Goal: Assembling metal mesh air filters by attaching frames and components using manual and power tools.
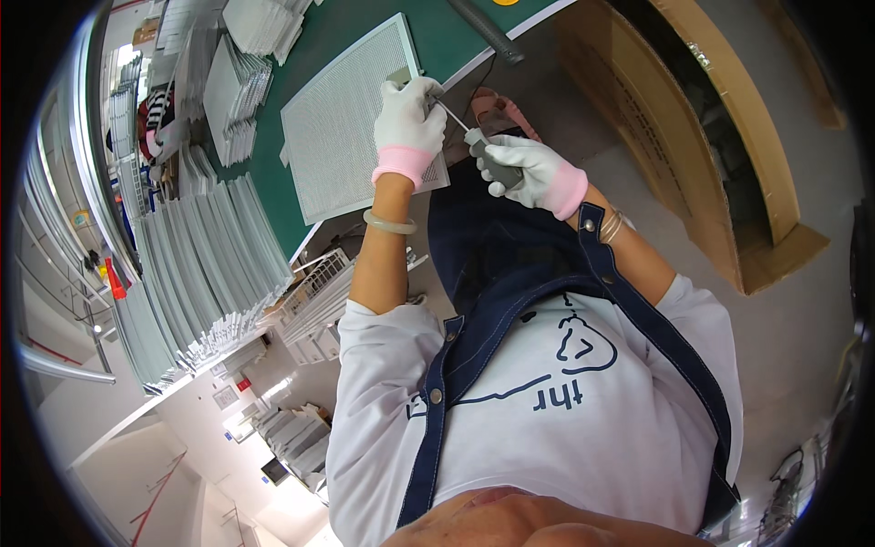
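A flat, light-grey perforated panel (342, 109) with a thin frame lies on the green tabletop, its right edge near the table's front edge. My left hand (408, 123), in a white glove with a pink cuff, is closed at that right edge, fingers curled over the frame. A small dark-grey piece (398, 77) shows just beyond its fingers; I cannot tell if it is attached. My right hand (533, 175), gloved alike, is wrapped round the grey handle of a screwdriver (480, 148). The screwdriver's thin shaft slants up to the panel's edge beside my left fingers, which hide its tip.
Many thin grey panels stand in a row (196, 273) to the left, with more stacks (239, 100) farther back on the green table (355, 27). A dark tube (488, 32) lies at the table's far edge. To the right stands a large open cardboard box (674, 155).
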{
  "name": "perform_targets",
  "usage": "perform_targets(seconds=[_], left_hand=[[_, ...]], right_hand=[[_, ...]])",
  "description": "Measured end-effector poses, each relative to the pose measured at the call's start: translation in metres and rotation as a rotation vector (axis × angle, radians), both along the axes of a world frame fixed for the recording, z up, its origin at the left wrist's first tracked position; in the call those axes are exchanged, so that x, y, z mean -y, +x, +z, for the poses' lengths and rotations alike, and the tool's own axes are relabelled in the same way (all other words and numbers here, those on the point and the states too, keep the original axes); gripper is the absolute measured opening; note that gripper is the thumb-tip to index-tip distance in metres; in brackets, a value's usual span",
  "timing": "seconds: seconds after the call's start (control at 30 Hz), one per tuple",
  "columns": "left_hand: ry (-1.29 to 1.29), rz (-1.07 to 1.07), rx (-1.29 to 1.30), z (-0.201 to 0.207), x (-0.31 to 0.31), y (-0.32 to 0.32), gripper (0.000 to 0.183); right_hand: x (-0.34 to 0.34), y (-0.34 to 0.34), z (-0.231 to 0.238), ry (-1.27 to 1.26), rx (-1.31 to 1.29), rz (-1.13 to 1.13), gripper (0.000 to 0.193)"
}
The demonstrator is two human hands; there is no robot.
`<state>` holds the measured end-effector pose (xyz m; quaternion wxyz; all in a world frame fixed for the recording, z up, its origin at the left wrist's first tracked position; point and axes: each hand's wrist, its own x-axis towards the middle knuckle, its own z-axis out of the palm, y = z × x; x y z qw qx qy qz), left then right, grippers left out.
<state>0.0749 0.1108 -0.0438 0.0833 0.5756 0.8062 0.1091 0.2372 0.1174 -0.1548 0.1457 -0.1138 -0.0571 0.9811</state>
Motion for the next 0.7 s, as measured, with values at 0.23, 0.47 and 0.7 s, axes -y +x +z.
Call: perform_targets(seconds=[0.23, 0.47, 0.7], left_hand=[[0.051, 0.032, -0.038, -0.004, 0.003, -0.001, 0.042], [0.082, 0.086, 0.174, -0.003, 0.036, 0.016, 0.053], [0.138, 0.069, 0.159, -0.009, 0.065, 0.023, 0.055]], right_hand=[[-0.012, -0.004, 0.024, 1.935, 1.115, -0.592, 0.025], [-0.003, 0.004, 0.008, 1.460, 1.130, -0.518, 0.025], [0.008, -0.025, 0.034, 0.851, 0.606, -0.294, 0.032]])
